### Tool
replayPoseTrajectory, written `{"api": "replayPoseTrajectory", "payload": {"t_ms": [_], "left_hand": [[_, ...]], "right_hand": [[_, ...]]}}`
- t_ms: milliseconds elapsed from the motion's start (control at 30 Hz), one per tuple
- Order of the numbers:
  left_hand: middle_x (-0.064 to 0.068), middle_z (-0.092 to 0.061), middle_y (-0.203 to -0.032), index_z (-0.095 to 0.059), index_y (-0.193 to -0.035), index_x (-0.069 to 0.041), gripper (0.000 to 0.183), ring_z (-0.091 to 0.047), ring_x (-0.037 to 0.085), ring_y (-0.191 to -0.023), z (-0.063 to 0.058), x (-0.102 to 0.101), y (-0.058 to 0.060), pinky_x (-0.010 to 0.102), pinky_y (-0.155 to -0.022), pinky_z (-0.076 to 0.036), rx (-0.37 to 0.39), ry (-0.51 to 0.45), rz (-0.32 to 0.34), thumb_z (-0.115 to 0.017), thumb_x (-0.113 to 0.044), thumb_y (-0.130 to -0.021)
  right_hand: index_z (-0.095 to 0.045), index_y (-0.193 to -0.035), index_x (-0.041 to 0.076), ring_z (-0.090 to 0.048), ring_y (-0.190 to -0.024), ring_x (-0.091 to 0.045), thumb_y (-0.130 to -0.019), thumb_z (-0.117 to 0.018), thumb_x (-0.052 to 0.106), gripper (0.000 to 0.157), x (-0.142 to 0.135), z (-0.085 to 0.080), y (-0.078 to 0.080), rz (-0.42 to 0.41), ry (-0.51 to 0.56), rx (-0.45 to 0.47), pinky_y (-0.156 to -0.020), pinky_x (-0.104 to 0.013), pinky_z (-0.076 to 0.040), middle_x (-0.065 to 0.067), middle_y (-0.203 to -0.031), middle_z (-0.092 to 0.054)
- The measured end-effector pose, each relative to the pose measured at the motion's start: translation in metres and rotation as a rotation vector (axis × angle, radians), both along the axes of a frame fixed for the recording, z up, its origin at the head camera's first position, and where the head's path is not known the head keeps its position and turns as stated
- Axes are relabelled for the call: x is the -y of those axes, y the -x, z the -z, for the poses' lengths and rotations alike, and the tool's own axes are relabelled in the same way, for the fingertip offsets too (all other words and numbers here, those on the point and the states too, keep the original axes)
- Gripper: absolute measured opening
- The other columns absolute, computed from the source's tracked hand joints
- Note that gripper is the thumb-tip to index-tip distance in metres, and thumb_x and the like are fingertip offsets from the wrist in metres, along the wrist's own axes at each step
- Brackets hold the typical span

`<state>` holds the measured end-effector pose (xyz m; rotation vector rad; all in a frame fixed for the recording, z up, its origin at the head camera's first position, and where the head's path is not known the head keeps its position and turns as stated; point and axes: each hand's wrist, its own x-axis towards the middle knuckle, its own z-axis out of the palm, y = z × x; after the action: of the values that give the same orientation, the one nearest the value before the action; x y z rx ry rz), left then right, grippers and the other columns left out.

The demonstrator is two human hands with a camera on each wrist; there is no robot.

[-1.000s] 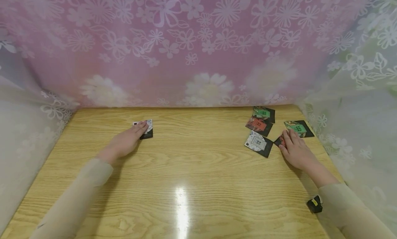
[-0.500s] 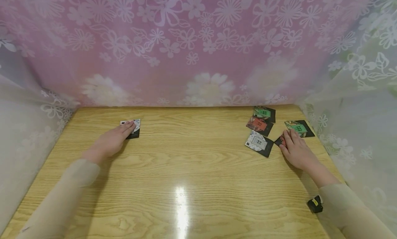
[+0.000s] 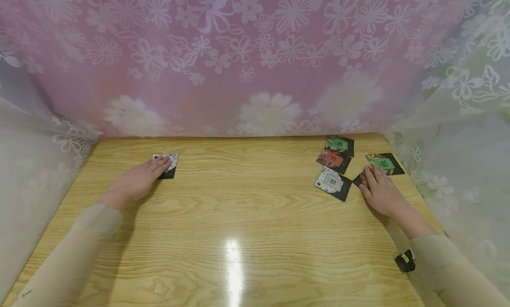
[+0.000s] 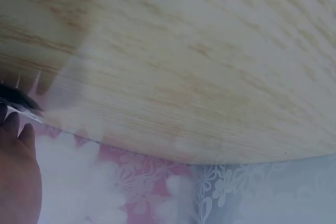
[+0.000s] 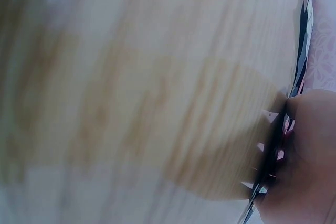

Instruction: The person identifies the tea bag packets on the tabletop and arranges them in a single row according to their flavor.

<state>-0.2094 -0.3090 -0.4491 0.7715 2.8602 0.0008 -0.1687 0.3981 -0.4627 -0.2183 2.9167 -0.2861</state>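
My left hand [image 3: 133,183] lies with straight fingers on a white-and-black packet [image 3: 171,165] at the left of the table, covering much of its face. At the right, my right hand [image 3: 384,194] rests flat on a red-and-black packet [image 3: 359,180], most of which it hides. Just beyond those fingertips is a green-and-black packet [image 3: 384,163]. The left wrist view shows the left hand [image 4: 18,174] with its fingertips at a packet's edge. In the right wrist view the right hand [image 5: 310,156] is seen edge-on against a dark packet [image 5: 270,153].
Left of the right hand lie a white-and-black packet [image 3: 332,184], a red-and-black packet [image 3: 334,160] and another green packet [image 3: 340,144], the last two overlapping. A small black object [image 3: 405,260] sits by the right sleeve. Flowered curtains [image 3: 255,68] enclose the wooden table [image 3: 247,218].
My left hand has slid left across the table, taking the white-and-black packet along under its fingers. The right hand and the packets around it stay in place.
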Motion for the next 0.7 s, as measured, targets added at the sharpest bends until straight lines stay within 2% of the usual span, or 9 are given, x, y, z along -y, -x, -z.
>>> {"api": "replayPoseTrajectory", "payload": {"t_ms": [200, 433, 600, 700], "left_hand": [[0.023, -0.023, -0.175, -0.026, -0.169, -0.004, 0.055, -0.027, 0.046, -0.160, -0.004, -0.002, -0.001, 0.061, -0.132, -0.029, -0.050, 0.028, 0.037, -0.033, -0.003, -0.114], [0.025, -0.031, -0.172, -0.032, -0.166, -0.002, 0.060, -0.033, 0.046, -0.158, -0.008, -0.010, 0.004, 0.061, -0.130, -0.034, -0.103, 0.044, 0.083, -0.052, -0.015, -0.111], [0.023, -0.028, -0.174, -0.030, -0.168, -0.003, 0.064, -0.028, 0.045, -0.160, -0.008, -0.023, 0.008, 0.062, -0.132, -0.031, -0.078, 0.046, 0.068, -0.050, -0.031, -0.113], [0.022, -0.026, -0.175, -0.029, -0.168, -0.003, 0.066, -0.027, 0.044, -0.161, -0.008, -0.035, 0.010, 0.062, -0.132, -0.029, -0.075, 0.035, 0.082, -0.050, -0.034, -0.114]], "right_hand": [[-0.006, -0.164, -0.015, -0.001, -0.156, -0.064, -0.118, -0.031, 0.033, 0.071, 0.000, -0.003, -0.001, -0.002, -0.004, 0.005, -0.127, -0.078, -0.012, -0.048, -0.167, 0.001], [-0.006, -0.164, -0.015, -0.001, -0.156, -0.064, -0.118, -0.032, 0.033, 0.072, 0.002, -0.005, -0.002, -0.001, 0.004, 0.016, -0.127, -0.078, -0.012, -0.047, -0.167, 0.002], [-0.004, -0.166, -0.012, 0.001, -0.156, -0.064, -0.118, -0.029, 0.039, 0.074, -0.002, -0.001, -0.001, -0.004, 0.026, 0.016, -0.126, -0.079, -0.011, -0.046, -0.167, 0.004], [-0.004, -0.166, -0.012, 0.000, -0.156, -0.064, -0.118, -0.029, 0.039, 0.074, -0.002, -0.001, -0.001, -0.005, 0.030, 0.014, -0.126, -0.079, -0.011, -0.046, -0.167, 0.004]]}}
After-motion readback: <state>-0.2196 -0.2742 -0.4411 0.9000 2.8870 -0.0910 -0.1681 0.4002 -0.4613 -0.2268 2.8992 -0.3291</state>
